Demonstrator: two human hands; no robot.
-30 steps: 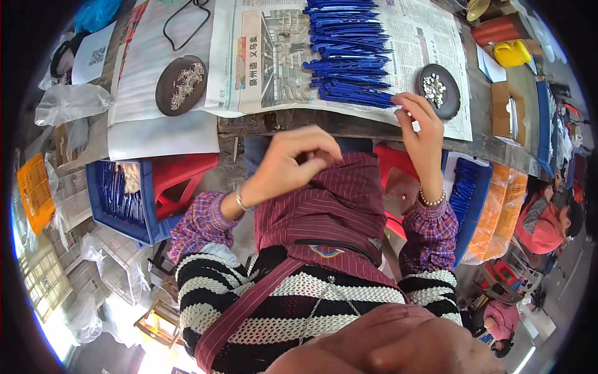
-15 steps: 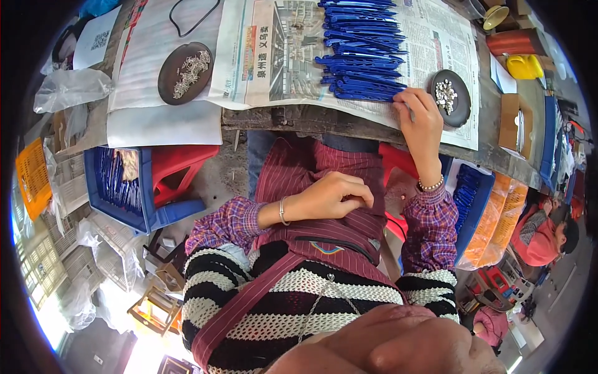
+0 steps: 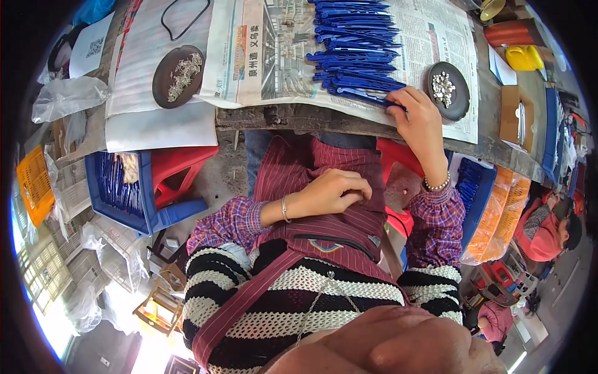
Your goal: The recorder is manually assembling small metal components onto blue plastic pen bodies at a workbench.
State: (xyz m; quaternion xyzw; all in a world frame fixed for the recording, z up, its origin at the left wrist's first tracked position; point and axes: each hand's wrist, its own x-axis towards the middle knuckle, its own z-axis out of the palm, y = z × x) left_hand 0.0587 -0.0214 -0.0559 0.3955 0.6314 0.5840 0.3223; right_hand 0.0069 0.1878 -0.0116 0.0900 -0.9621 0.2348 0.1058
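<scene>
My right hand (image 3: 420, 118) is at the near right end of a row of slim blue plastic hair clips (image 3: 355, 47). Its thumb and fingers pinch the end of the nearest clip (image 3: 361, 95), which lies slanted at the near end of the row. Over my lap, my left hand (image 3: 333, 192) hovers with loosely bent fingers, thumb apart, and nothing visible in it. Right of the row, a dark dish (image 3: 462, 103) holds small shiny pieces (image 3: 443, 88). A second dark dish (image 3: 162, 80) at the left contains thin silvery pieces (image 3: 185, 75).
Newspaper (image 3: 240, 81) covers the wooden table (image 3: 280, 117). A black loop (image 3: 171, 31) lies at the far left. Blue crates (image 3: 146, 187) with more blue clips stand at both sides below the table edge. A cardboard box (image 3: 512, 118) and yellow jug (image 3: 523, 58) sit at the right.
My right hand has drawn the nearest clip slightly toward me, so it now slants away from the row. My left hand stays over my lap. The whole view has shifted slightly.
</scene>
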